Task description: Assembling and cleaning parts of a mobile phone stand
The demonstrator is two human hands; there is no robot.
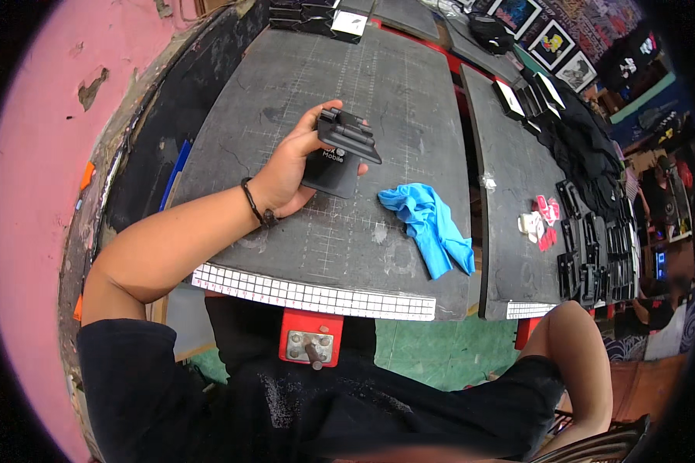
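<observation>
Over the middle of the dark grey board (409,100), my left hand (286,171) is closed round a black folding phone stand (334,181). The stand's flat plate with white print points down, and its ridged, hinged part sits at the top between thumb and fingers. A crumpled light blue cloth (423,217) lies on the board, to the right of the stand and apart from it. On the right side my bent right arm (579,363) hangs down by my body; its hand is outside the picture.
On a second board to the right lie several similar black stands (594,239), small red and white pieces (544,220) and black fabric (583,150). Black boxes (305,15) stand at the far end. A red bracket (311,347) juts from the near edge; a pink wall (35,193) borders the left.
</observation>
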